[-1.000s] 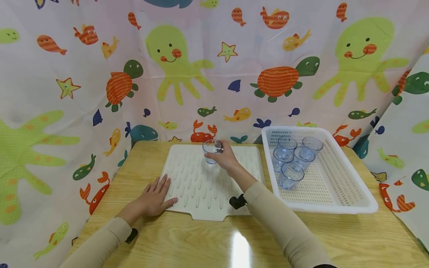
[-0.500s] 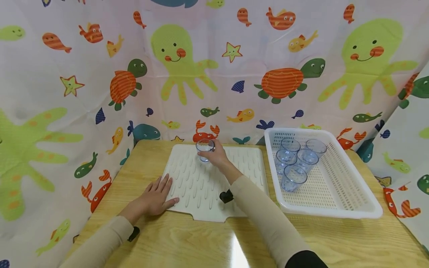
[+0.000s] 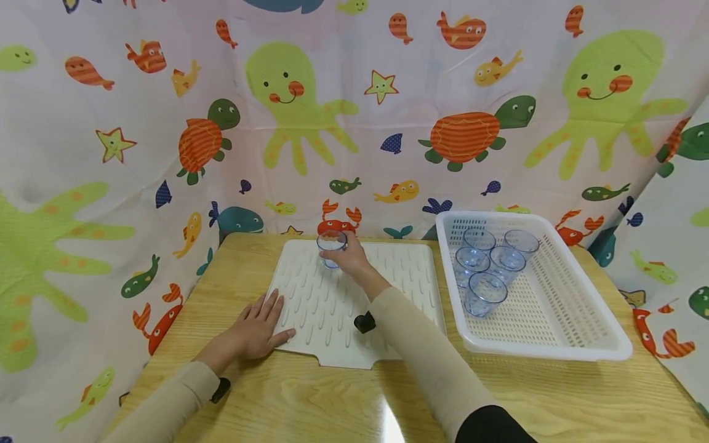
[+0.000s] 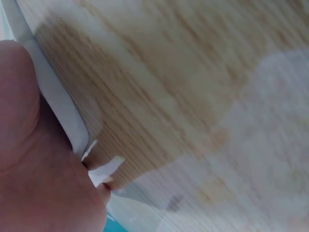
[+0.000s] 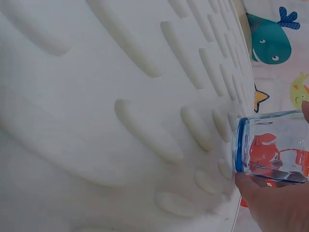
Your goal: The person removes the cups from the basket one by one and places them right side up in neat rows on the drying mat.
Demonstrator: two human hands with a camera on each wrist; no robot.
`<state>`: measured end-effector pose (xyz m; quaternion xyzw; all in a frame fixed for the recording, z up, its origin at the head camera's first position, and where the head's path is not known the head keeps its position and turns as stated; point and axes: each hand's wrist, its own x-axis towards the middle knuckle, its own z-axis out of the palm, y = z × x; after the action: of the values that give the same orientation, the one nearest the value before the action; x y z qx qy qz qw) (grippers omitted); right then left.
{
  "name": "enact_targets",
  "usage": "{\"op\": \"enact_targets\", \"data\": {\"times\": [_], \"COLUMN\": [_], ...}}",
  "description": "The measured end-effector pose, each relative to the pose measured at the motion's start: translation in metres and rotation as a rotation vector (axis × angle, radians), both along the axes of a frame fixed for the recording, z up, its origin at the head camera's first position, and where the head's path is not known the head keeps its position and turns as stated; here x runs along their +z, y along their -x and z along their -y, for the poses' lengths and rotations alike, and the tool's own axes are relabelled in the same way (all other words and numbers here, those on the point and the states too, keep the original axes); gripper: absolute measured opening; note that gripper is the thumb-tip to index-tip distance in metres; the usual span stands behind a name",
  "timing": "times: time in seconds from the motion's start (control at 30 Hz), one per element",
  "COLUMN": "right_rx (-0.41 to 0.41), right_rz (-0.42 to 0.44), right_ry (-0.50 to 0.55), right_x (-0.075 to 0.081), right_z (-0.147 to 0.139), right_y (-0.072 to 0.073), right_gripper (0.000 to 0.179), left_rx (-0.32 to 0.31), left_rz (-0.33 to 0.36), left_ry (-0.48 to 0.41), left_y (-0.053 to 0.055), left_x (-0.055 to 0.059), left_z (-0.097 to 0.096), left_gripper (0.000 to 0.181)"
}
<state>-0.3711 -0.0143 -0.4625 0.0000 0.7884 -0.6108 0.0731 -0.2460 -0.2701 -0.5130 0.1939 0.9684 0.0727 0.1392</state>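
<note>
My right hand (image 3: 354, 258) grips a clear drinking glass (image 3: 330, 247) over the back left part of a white draining board (image 3: 310, 317). In the right wrist view, the glass (image 5: 273, 147) has its thick blue base facing the ridged board (image 5: 96, 87), with fingers and thumb around its side. Whether the base touches the board is hard to tell. My left hand (image 3: 255, 329) lies palm down with fingers straight, across the board's left edge and the wooden table. Part of that palm (image 4: 43, 188) shows in the left wrist view beside the board's rim (image 4: 58, 96).
At the right stands a white plastic basket (image 3: 545, 351) with slotted walls. Several clear glasses (image 3: 485, 295) are grouped on its left side. Behind the wooden table (image 3: 288, 400) hangs a curtain (image 3: 343, 154) printed with sea animals, also along both sides.
My right hand has carried the glass leftward over the board, slowing in the last half second. My left hand stays at the board's edge. The head view has shifted slightly.
</note>
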Motion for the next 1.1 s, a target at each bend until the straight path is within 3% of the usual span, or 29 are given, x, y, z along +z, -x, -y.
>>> {"op": "enact_targets", "data": {"times": [0.37,0.67,1.1], "right_rx": [0.018,0.04,0.019], "right_rz": [-0.013,-0.053,0.002], "right_ry": [0.014,-0.027,-0.044], "right_x": [-0.004,0.002,0.012], "right_z": [0.004,-0.012,-0.035], "right_y": [-0.001,-0.006,-0.021], "right_gripper": [0.072,0.086,0.09], "left_rx": [0.004,-0.005,-0.01], "left_rz": [-0.014,-0.01,-0.018], "left_ry": [-0.019,-0.005,-0.013], "left_y": [-0.003,0.001,0.001], "left_x": [-0.001,-0.002,-0.001], "left_z": [0.003,-0.002,-0.003], "left_gripper": [0.101,0.101,0.102]}}
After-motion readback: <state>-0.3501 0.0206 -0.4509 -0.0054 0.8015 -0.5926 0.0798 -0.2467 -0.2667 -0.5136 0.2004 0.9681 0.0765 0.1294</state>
